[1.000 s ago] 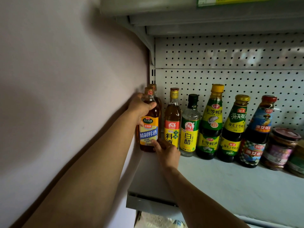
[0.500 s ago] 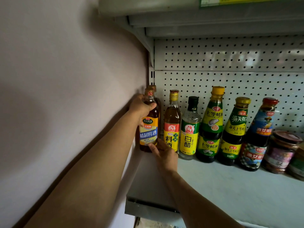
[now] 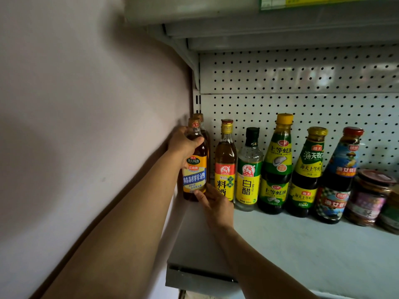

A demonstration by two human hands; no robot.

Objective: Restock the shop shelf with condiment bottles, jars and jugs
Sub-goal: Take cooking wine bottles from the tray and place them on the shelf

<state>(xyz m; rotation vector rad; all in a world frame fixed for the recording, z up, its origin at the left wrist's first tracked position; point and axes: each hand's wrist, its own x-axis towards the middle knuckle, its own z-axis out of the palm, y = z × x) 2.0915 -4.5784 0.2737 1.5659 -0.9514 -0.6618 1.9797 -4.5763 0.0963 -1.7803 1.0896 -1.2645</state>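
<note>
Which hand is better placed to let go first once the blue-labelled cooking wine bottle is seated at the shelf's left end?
Probably the right hand: its fingers only touch the base of the cooking wine bottle, while the left hand wraps its shoulder and can keep it steady against the wall.

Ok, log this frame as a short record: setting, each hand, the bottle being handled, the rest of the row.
setting: shop shelf with pegboard back, wall on the left
left hand: grips the neck and shoulder of the cooking wine bottle
right hand: fingers touch that bottle's base
handled bottle: upright at the row's left end, an identical bottle behind it
rest of row: yellow-label wine bottle, white vinegar bottle, three sauce bottles, jars at the right edge
</note>
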